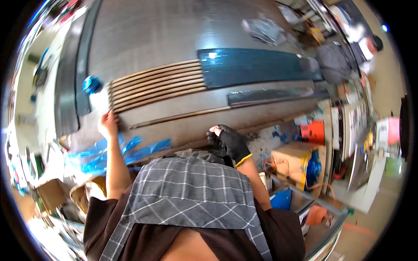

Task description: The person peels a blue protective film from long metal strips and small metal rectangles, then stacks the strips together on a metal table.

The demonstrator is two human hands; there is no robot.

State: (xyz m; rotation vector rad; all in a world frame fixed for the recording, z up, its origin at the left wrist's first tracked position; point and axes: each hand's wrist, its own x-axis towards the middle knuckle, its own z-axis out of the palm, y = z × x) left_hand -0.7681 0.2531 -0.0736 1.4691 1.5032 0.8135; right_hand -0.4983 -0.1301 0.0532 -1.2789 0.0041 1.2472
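Several long brown strips (161,85) lie side by side on the grey worktable (156,39), their right part covered by a wide sheet of blue film (248,69). A thin dark strip (110,96) runs across their left ends. My bare left hand (108,125) is closed at the near end of this thin strip, fingertips pinched together. My right hand (233,142), in a black fingerless glove with a yellow cuff, hovers near the table's front edge with curled fingers; anything inside them is hidden. Between the hands and the bundle lies a single brown strip (180,117), reaching a narrower blue-film piece (265,96).
A shiny blue roll (92,85) stands left of the strips. Crumpled blue film (126,152) lies at the front left. Clear plastic bags (263,30) sit at the back right. A cardboard box (289,158) and an orange-red container (312,132) are right of me.
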